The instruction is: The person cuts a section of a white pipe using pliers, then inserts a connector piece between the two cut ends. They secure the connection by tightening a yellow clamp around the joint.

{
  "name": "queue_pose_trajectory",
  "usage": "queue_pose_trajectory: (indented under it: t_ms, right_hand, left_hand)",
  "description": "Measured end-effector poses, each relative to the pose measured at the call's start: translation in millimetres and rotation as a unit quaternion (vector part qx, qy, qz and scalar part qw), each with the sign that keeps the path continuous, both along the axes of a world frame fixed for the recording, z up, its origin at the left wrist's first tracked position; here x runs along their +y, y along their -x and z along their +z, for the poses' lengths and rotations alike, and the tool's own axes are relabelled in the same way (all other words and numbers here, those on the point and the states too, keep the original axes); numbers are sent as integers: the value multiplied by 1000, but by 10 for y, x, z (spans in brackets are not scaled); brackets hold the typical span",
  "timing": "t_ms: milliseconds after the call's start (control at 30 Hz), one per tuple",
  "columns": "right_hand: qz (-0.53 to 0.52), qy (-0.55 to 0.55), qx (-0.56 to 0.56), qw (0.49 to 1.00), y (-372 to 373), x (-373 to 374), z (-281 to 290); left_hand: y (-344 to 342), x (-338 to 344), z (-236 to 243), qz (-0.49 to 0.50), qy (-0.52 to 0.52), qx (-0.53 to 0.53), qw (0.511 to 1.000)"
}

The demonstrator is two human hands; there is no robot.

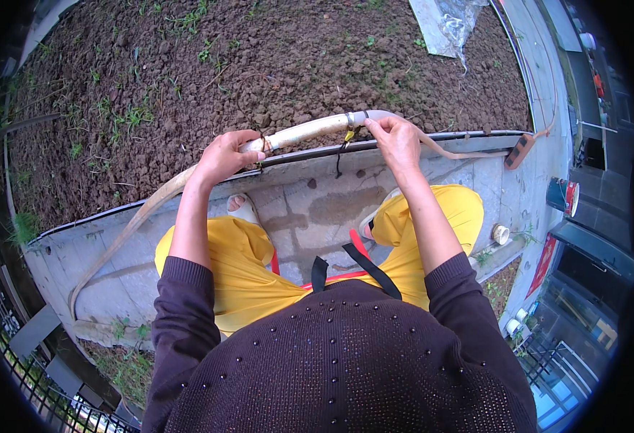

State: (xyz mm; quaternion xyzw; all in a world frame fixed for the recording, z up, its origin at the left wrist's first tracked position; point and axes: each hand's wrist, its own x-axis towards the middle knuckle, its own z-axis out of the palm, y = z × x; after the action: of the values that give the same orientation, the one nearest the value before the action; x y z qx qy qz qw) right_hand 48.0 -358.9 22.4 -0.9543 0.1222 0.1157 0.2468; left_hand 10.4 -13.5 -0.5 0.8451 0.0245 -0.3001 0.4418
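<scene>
"Spanning the near edge of the soil bed (281, 65), what do the two hands hold?"

"One pale hose (306, 133), raised in an arch along that edge. The left hand (224, 155) is closed around it at the left end of a stiff whitish section. The right hand (398, 142) pinches it between thumb and forefinger, just right of a greyish clamp (350, 120)."

"How far open are the grips?"

"Only by the hose's thickness. Whether the right hand's other fingers touch it, I cannot tell."

"And the edges?"

"A dark cord (340, 160) hangs below the clamp, across the bed's near edge. Leftward, the hose slopes down onto the paving (295, 202); rightward, it runs to a brick (519, 151) by the bed's near right corner."

"Open room?"

"Bare soil beyond the hands, paving between the feet. Clear plastic (463, 25) lies well apart, near the bed's right edge."
</scene>
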Motion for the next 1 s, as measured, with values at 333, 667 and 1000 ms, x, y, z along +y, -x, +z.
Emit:
queue_pose_trajectory:
  t_ms: [333, 667, 1000]
  right_hand:
    - [-142, -296, -92, 940, -29, -10, -270]
    - [-188, -418, -367, 810, -206, -1421, 1126]
    - [-249, -199, -484, 815, 118, -2817, 1412]
  left_hand:
    - [0, 38, -30, 6, 6, 11, 1000]
    - [-26, -23, 44, 0, -23, -7, 1000]
    - [-26, -44, 69, 23, -39, 8, 999]
